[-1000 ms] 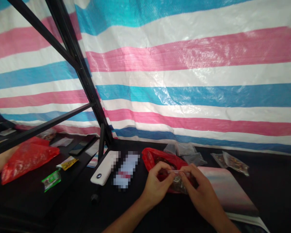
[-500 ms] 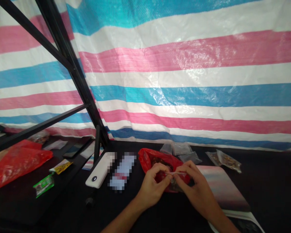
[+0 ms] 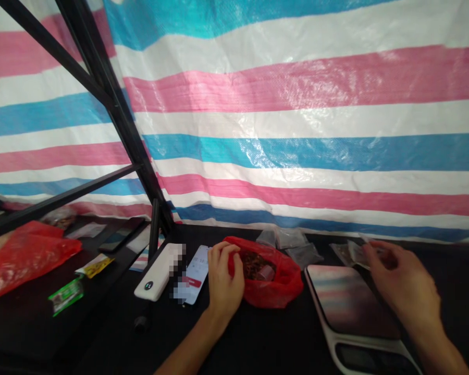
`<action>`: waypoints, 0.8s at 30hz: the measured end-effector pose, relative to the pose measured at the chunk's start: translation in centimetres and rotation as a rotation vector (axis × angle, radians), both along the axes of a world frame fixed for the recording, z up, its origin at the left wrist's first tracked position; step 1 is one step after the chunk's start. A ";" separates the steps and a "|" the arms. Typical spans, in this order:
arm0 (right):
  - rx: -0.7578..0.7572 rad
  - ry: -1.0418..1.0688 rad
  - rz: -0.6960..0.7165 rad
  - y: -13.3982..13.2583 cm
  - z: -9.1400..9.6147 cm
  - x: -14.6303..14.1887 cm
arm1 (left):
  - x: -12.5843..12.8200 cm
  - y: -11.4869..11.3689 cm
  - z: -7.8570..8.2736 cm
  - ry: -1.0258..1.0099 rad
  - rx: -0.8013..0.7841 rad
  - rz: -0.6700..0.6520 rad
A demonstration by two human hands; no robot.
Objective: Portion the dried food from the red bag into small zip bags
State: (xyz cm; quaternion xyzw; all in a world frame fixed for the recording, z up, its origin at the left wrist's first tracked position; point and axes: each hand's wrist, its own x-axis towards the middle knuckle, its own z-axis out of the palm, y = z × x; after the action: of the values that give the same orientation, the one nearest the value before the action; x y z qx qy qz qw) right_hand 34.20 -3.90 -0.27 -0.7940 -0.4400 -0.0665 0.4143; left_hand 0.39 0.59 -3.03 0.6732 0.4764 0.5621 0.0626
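Note:
A red plastic bag (image 3: 285, 291) stands open on the black table, with small brown dried pieces (image 3: 254, 265) and a small clear cup-like piece (image 3: 266, 272) inside. My left hand (image 3: 224, 276) is closed over the bag's left rim, fingers curled and thumb on the inner side. To the right, my right hand (image 3: 404, 284) pinches a small clear plastic bag, mostly hidden by the fingers, at the filled clear bags (image 3: 349, 253) lying at the back. Between my hands sits a kitchen scale (image 3: 354, 302) with a shiny top plate, nothing on it.
Flat clear bags (image 3: 293, 245) lie behind the red bag. A phone (image 3: 197, 276) and a white power bank (image 3: 158, 276) are on the left. Beyond a black metal post (image 3: 121, 125) are another red bag (image 3: 31, 255), a yellow packet (image 3: 96, 266) and a green packet (image 3: 66, 297).
My hands have parted from the small clear bag's top edge above the red bag. The right went right with the small bag, uncovering the scale; the left shifted to the red bag's left rim.

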 end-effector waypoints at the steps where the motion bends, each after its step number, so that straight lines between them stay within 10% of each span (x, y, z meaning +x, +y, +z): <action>1: -0.079 0.010 0.092 0.3 -0.7 0.8 | 0.0 0.2 -0.2 0.006 -0.015 0.026; 11: 0.011 -0.098 0.387 1.3 -1.7 -1.2 | -0.2 1.6 -1.8 -0.150 -0.233 0.033; 17: -0.329 -0.317 0.518 4.2 -2.6 -2.8 | -0.5 1.5 -1.2 -0.159 -0.238 0.031; 24: -0.356 -0.314 0.493 4.9 -2.7 -2.9 | -0.5 0.2 0.0 0.020 0.020 0.135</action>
State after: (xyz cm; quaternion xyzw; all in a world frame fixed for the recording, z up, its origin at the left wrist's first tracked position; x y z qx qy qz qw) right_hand 31.27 1.00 -2.94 -0.7035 -0.6819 -0.0080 0.2001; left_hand -0.08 0.81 -3.00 0.6458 0.5154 0.5631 0.0131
